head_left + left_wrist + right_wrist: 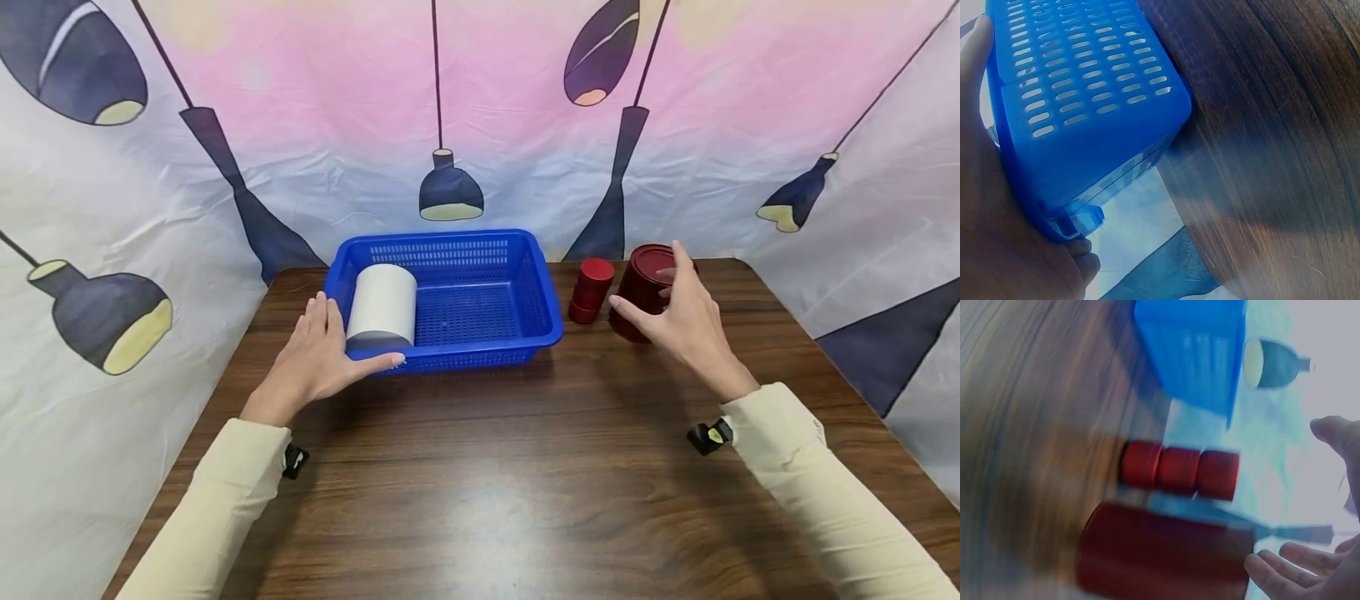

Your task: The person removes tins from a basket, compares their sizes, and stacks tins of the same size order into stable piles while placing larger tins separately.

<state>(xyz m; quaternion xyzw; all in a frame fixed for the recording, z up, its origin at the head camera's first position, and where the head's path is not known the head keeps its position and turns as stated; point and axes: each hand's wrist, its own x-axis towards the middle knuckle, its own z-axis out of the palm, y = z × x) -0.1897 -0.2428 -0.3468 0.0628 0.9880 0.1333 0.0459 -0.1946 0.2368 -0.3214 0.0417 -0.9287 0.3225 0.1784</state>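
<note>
A blue plastic basket (480,345) with slotted walls stands toward the back of the table, and a white cylinder (383,304) sits in its left end. My left hand (309,354) rests on the basket's front left corner, fingers straight and thumb stretched along the front rim. Right of the basket stands a slim red stack (591,290) of three round sections, upright. Beside that is a wide dark red canister (636,293) with a round lid. My right hand (692,325) is at the canister with thumb and fingers spread, gripping nothing; whether it touches cannot be told.
The brown wooden table (480,467) extends in front of the basket toward me. A printed cloth (337,100) with hanging-lamp pictures rises behind the table's back edge and along both sides.
</note>
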